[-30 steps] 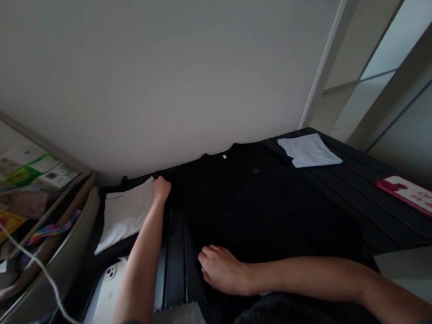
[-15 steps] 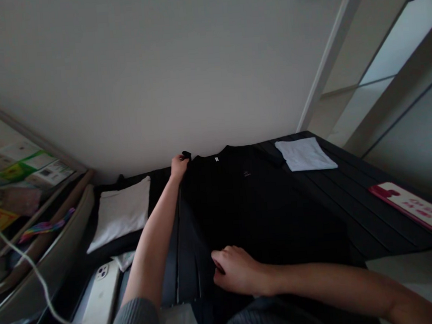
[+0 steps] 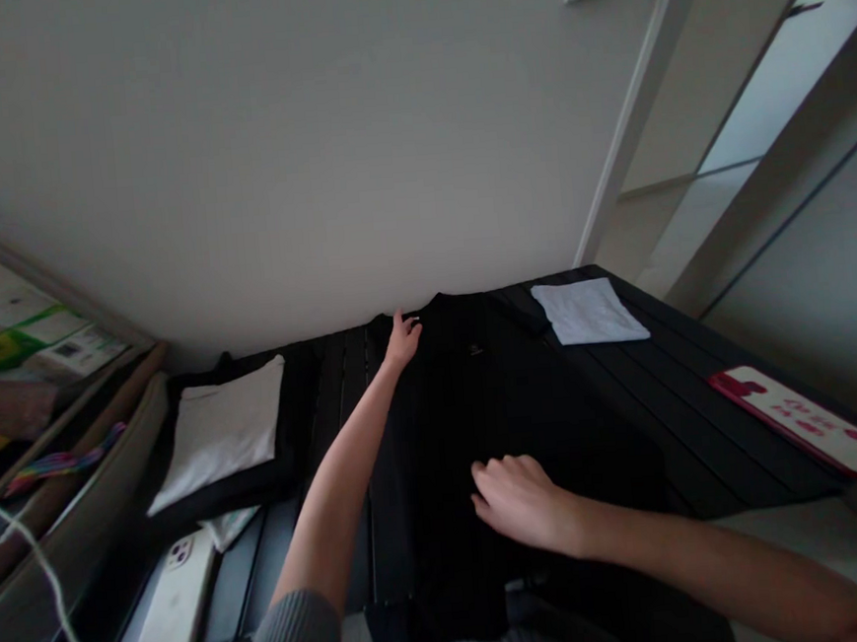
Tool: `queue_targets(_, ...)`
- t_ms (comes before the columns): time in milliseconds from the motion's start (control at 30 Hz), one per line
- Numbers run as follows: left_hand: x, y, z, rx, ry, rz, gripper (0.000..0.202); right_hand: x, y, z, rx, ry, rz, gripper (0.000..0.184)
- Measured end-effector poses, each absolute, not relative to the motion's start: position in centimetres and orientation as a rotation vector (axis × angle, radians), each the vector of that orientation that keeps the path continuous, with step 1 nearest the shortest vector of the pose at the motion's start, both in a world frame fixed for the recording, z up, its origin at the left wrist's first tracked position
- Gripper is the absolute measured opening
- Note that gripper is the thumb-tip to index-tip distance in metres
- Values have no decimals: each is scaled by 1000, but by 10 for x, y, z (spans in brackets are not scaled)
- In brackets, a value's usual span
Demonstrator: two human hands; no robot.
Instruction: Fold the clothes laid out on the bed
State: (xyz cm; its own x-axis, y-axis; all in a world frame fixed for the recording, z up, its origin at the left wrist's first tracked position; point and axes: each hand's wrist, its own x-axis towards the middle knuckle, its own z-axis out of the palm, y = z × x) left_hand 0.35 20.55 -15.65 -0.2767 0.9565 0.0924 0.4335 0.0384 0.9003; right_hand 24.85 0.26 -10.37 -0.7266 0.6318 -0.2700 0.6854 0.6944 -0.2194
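Observation:
A black shirt [image 3: 555, 420] lies spread on a dark slatted table [image 3: 709, 408], its collar toward the wall and its left side folded in. My left hand [image 3: 402, 340] reaches far forward and rests on the folded edge beside the collar, fingers stretched and apart. My right hand [image 3: 521, 502] sits palm down on the lower part of the shirt. Its fingers are curled onto the black cloth.
A folded white garment [image 3: 219, 431] lies on dark cloth at the left, and a smaller folded white cloth [image 3: 587, 310] at the back right. A white phone [image 3: 166, 619] and a white cable [image 3: 28, 560] lie near left. A red-and-white card [image 3: 803, 418] sits at the right edge.
Both hands moved right, carrying the shirt's left side over onto its middle. My left hand went from beside the white garment to the collar and opened its pinch.

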Motion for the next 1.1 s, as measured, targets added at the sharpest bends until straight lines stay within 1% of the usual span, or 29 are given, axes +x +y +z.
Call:
queue_targets(100,11,173,-179,1669,2033,991,61,251,39,-108,1295,2705,-410,32)
queue_targets(200,23,144,-199,1898,2310,645,55,254,85,-122,1496,2722,-286,33)
queue_targets(233,26,137,-204,1933,2353,548,55,256,101,-129,1561,2718,-248,37)
queue_targets(300,30,130,-212,1959,2400,404,56,259,128,-148,1709,2689,-198,50)
queue_targets(400,26,132,-215,1937,2426,292,59,264,149,-182,1861,2645,-169,67)
queue_targets(467,19,136,-213,1924,2423,265,62,265,149,-201,1854,2626,-197,72)
queue_targets(533,9,140,-212,1913,2432,275,67,264,147,-209,1795,2635,-257,76)
queue_targets(600,-1,141,-211,1886,2466,301,73,263,149,-205,1737,2677,-332,74)
queue_targets(667,-10,138,-212,1847,2511,307,77,264,161,-193,1784,2733,-372,66)
queue_targets(767,-20,132,-212,1832,2562,284,77,271,196,-176,2158,2670,-313,53)
queue_targets(867,-23,127,-213,1855,2580,278,74,281,236,-173,2474,2418,-336,49)
queue_targets(1000,-22,125,-212,1876,2567,294,71,285,265,-180,2514,2321,-436,51)
queue_targets(1100,-21,125,-212,1884,2555,305,70,280,271,-179,2517,2340,-490,42)
